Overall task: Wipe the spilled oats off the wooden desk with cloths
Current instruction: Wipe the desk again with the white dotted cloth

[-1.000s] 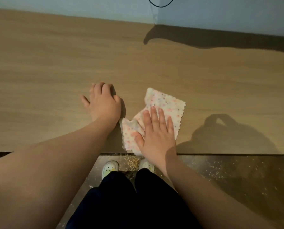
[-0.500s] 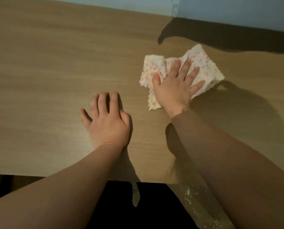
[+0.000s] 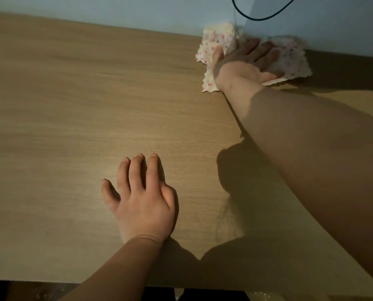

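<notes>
While my left hand point(image 3: 142, 205) lies flat on the wooden desk point(image 3: 72, 105) close to its near edge, fingers loose and spread and holding nothing, my right hand point(image 3: 244, 66) presses the speckled cloth point(image 3: 289, 57) down at the desk's far edge, at about 1 o'clock from where I stand.

My right fingers point(image 3: 265, 51) are stretched out straight on top of the fabric, not curled round it. A fold of cloth stands up between thumb and forefinger, touching the pale wall point(image 3: 116, 9).

The cloth lies directly under my right palm, with its long axis running from 9 to 3 o'clock along the wall. Its scalloped edges show beyond my hand at 3 and 7 o'clock. A dark cable point(image 3: 259, 19) loops down the wall just above it, at 12 o'clock.

My right hand is plainly the nearer one. My left hand sits well apart from the cloth, at about 7 o'clock from it.

With the wall shutting off 12 o'clock, I judge that the next stroke can only run back toward 6 o'clock, or sideways toward 9 o'clock, across the open wood between my hands. In this dim light I cannot make out any oats on the desk top, so I cannot tell how much is left to wipe.
</notes>
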